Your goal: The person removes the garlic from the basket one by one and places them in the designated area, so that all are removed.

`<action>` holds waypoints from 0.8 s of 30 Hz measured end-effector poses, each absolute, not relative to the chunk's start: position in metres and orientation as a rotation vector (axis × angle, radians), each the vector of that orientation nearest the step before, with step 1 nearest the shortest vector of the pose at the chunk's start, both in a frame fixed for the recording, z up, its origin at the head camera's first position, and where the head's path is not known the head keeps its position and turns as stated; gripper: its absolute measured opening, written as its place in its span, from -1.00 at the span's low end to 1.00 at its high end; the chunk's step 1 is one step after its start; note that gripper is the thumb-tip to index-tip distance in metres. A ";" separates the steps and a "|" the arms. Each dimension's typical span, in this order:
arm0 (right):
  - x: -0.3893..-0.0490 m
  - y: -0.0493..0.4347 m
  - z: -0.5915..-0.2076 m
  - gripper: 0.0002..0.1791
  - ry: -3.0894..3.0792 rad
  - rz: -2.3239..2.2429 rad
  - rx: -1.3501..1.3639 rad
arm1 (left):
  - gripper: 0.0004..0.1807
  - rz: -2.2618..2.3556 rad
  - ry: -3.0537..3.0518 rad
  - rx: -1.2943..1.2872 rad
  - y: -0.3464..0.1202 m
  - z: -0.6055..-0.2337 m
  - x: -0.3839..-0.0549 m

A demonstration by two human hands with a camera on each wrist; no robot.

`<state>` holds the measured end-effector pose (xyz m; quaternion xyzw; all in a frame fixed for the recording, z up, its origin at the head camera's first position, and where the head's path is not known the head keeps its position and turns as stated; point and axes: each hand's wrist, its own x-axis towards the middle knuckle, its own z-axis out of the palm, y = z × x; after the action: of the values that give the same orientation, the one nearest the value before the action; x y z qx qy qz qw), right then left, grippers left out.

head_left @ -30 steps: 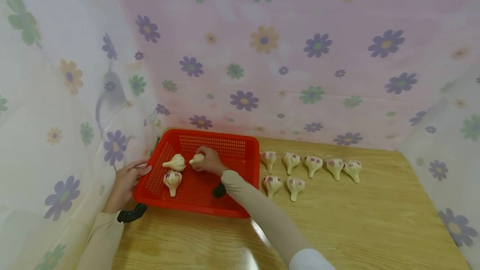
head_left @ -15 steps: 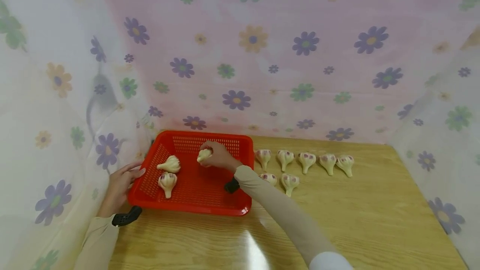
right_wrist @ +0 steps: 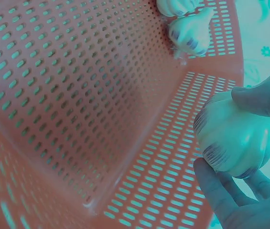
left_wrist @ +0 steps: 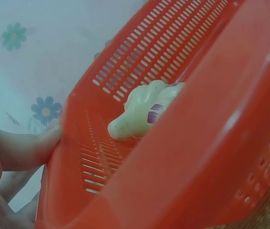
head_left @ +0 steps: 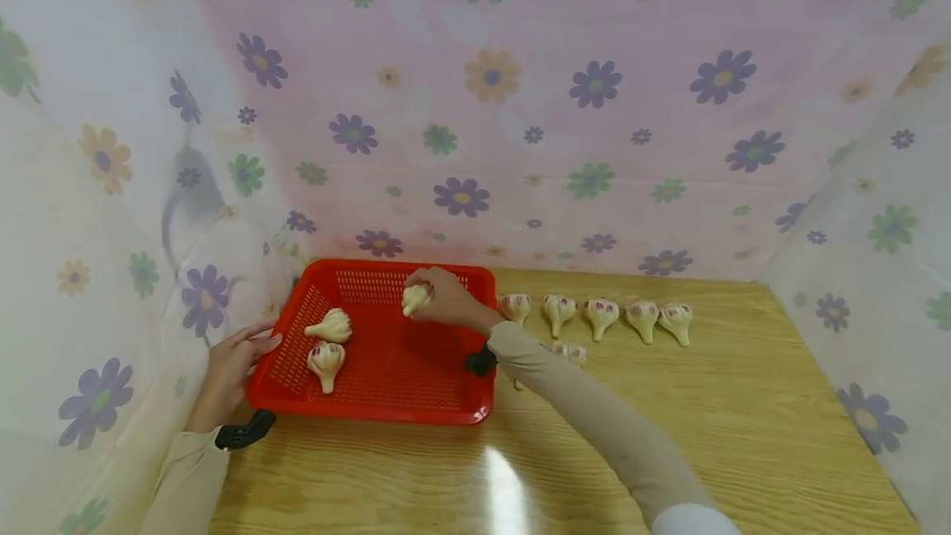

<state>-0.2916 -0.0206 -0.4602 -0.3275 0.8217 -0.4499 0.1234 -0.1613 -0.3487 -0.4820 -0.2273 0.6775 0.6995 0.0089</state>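
Note:
A red perforated plastic basket (head_left: pixel 364 414) stands on the table at left centre. My left hand (head_left: pixel 226 376) grips its left rim; in the left wrist view the thumb lies on the rim and the other fingers are outside. My right hand (head_left: pixel 451 302) holds a garlic bulb (head_left: pixel 415 299) over the back part of the basket. In the right wrist view, thumb and fingers are on opposite sides of this bulb (right_wrist: pixel 237 133). Two more garlic bulbs lie inside at the left, one pointing left (head_left: pixel 331 325) and another garlic bulb (head_left: pixel 326 363) in front of it.
Right of the basket, several garlic bulbs (head_left: pixel 601 316) form a back row on the wooden table (head_left: pixel 713 419). A shorter front row, with a garlic bulb (head_left: pixel 570 352) showing, is partly hidden by my right sleeve. Flowered cloth (head_left: pixel 520 172) encloses the back and sides.
My right hand has carried its garlic bulb rightward and back from beside the two others in the basket. My left hand stays on the rim. The head view has shifted slightly.

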 end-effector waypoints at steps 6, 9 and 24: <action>-0.288 -0.010 -0.452 -0.53 2.387 -1.306 -0.971 | -0.60 2.195 2.113 -0.703 -0.347 -0.480 -0.161; -0.286 -0.004 -0.450 -0.53 2.400 -1.300 -0.968 | -0.59 2.206 2.110 -0.700 -0.346 -0.480 -0.160; -0.280 0.022 -0.441 -0.50 2.434 -1.325 -1.050 | -0.52 2.221 2.080 -0.705 -0.347 -0.481 -0.161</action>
<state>-0.2801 0.0217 -0.4409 -0.3531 0.8180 -0.4454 0.0890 -0.1614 -0.3470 -0.4808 -0.2258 0.6659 0.7110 0.0092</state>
